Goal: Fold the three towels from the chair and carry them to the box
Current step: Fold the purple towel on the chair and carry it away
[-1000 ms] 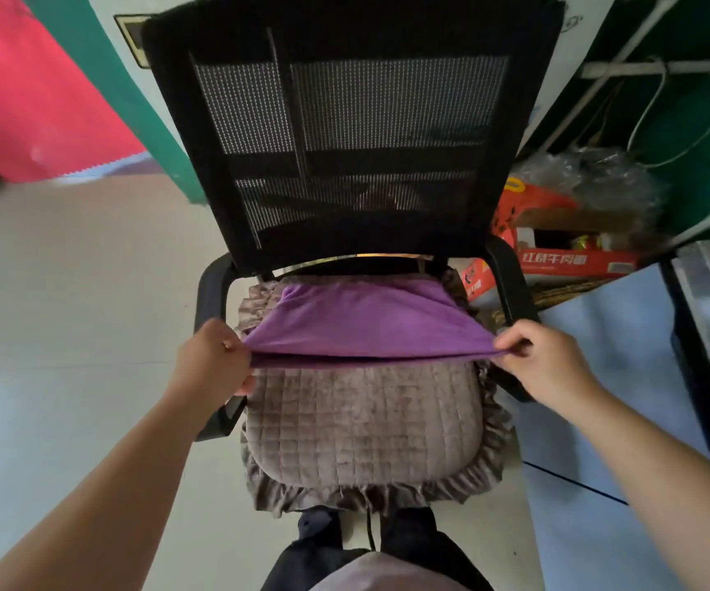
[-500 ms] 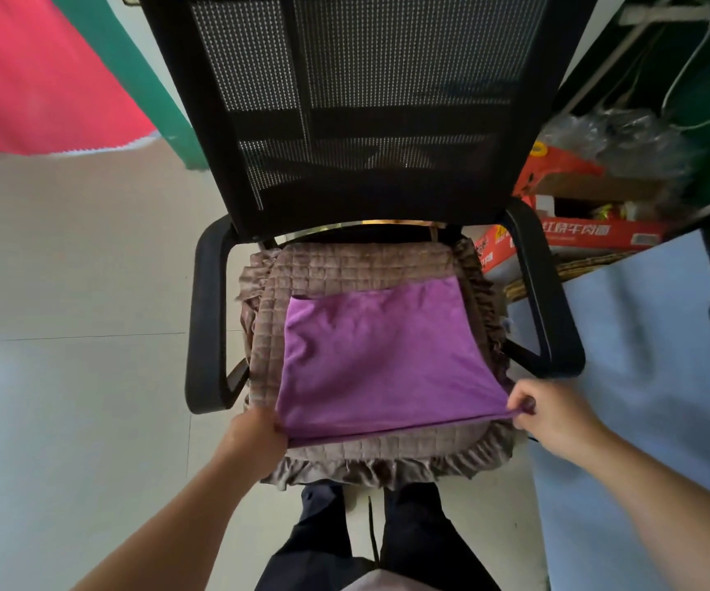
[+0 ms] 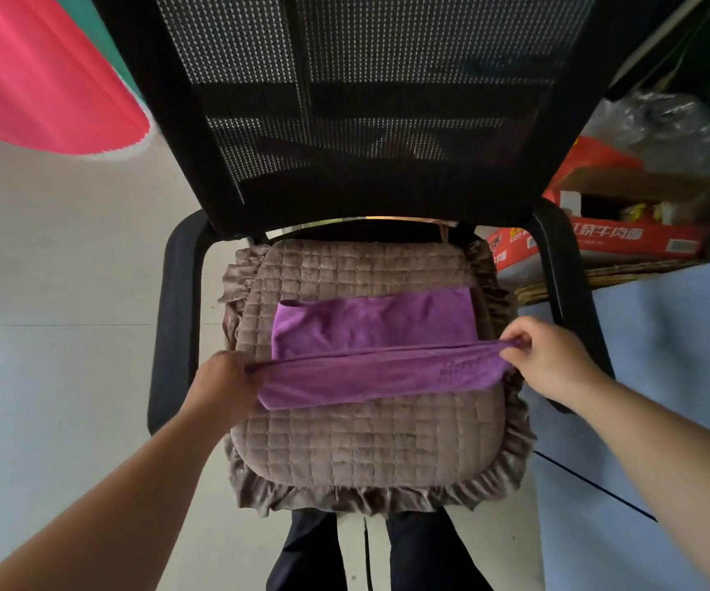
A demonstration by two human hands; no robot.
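Note:
A purple towel (image 3: pixel 370 326) lies on the brown quilted cushion (image 3: pixel 357 441) of a black mesh chair (image 3: pixel 366 100). Its near edge is lifted off the cushion and stretched taut into a fold across the seat. My left hand (image 3: pixel 225 386) pinches the towel's near left corner. My right hand (image 3: pixel 553 356) pinches the near right corner. The far part of the towel rests flat on the cushion. Only this one towel is in sight.
Black armrests (image 3: pixel 178 317) flank the seat on both sides. A red cardboard box (image 3: pixel 626 241) with packaging sits on the floor at the right, behind a pale blue surface (image 3: pixel 664 377). A red cloth (image 3: pixel 33 74) hangs at the upper left. Pale floor tiles (image 3: pixel 54 334) lie left.
Both hands have lifted the towel's near edge and carried it away from me toward the backrest, so the towel doubles over itself. The view has moved closer to the chair.

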